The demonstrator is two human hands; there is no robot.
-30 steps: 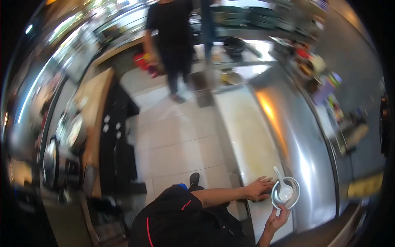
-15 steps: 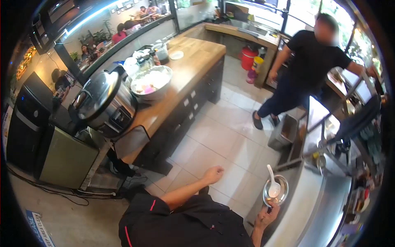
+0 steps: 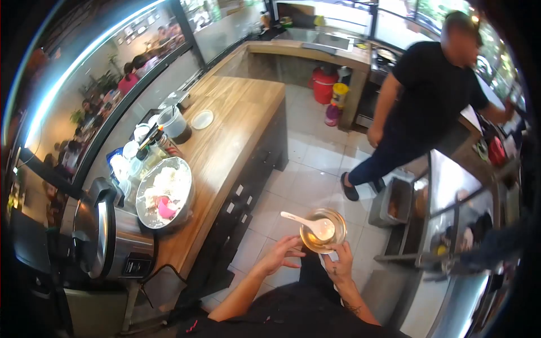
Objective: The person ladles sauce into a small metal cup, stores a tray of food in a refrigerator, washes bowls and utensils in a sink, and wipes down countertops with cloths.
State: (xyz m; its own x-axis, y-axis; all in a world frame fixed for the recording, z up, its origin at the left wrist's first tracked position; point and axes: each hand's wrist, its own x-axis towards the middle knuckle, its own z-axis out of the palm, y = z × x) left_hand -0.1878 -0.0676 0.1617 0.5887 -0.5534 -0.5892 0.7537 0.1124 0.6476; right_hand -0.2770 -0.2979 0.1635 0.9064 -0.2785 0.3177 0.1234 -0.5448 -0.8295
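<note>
The right hand [image 3: 338, 265] held the small metal bowl [image 3: 338, 217] by its near rim. The grip was closed on this rim, with the thumb and the fingers pressed around the edge. The small metal bowl was in the air above the tiled floor [image 3: 310, 149], in front of the person's body. Inside it lay 1 white spoon [image 3: 322, 228], and its handle passed over the rim and pointed to the left side of the view.

The left hand [image 3: 280, 254] was wide open, with the fingers spread and holding nothing. Its fingertips were just beside the small metal bowl, but I cannot tell if they touched it.

To the left in the view, the wooden counter [image 3: 242, 104] carried 1 large bowl [image 3: 190, 194] with white contents and 1 pink object [image 3: 166, 208] in it. The large cooker [image 3: 131, 239] was near this bowl, at the near end of the counter. Farther along were the clear container [image 3: 173, 125] with dark contents and the round white lid [image 3: 203, 119], which lay flat. Another person [image 3: 431, 90] in dark clothes stood on the other side of the floor, near the grey bin [image 3: 378, 209].
</note>
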